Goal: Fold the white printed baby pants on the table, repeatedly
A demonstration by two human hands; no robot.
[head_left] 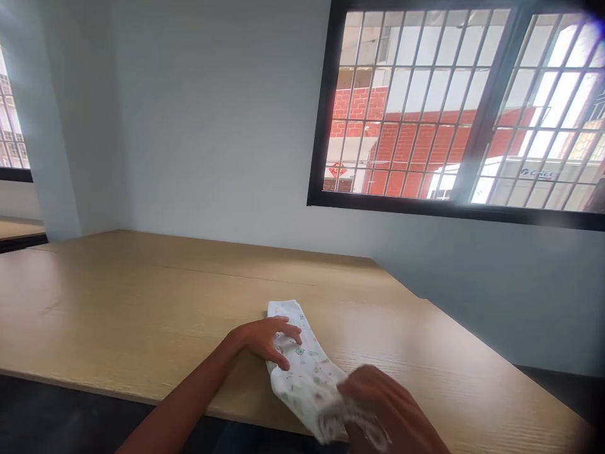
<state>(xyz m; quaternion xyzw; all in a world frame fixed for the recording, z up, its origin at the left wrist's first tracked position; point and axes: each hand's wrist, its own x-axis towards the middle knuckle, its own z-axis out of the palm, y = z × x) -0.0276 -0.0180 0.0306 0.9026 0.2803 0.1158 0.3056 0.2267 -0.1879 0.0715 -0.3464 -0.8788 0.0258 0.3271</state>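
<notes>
A long, narrow folded piece of white printed cloth point(307, 372), possibly a small garment, lies on the table with little green and pinkish figures on it. Its far end is flat; the near end is lifted at the table's front edge and blurred, with a greyish band there. My left hand point(270, 340) rests on the far half of the cloth, fingers spread and pressing lightly on top. At the near end my right hand point(382, 403) is curled around the cloth's edge. Motion smears it, and its fingertips are partly hidden.
The pale wooden tabletop point(155, 315) reaches back to a grey wall point(217, 120), with its right edge slanting toward me. A barred window point(425, 107) is set in the wall at upper right. Part of another table point(19, 227) shows at far left.
</notes>
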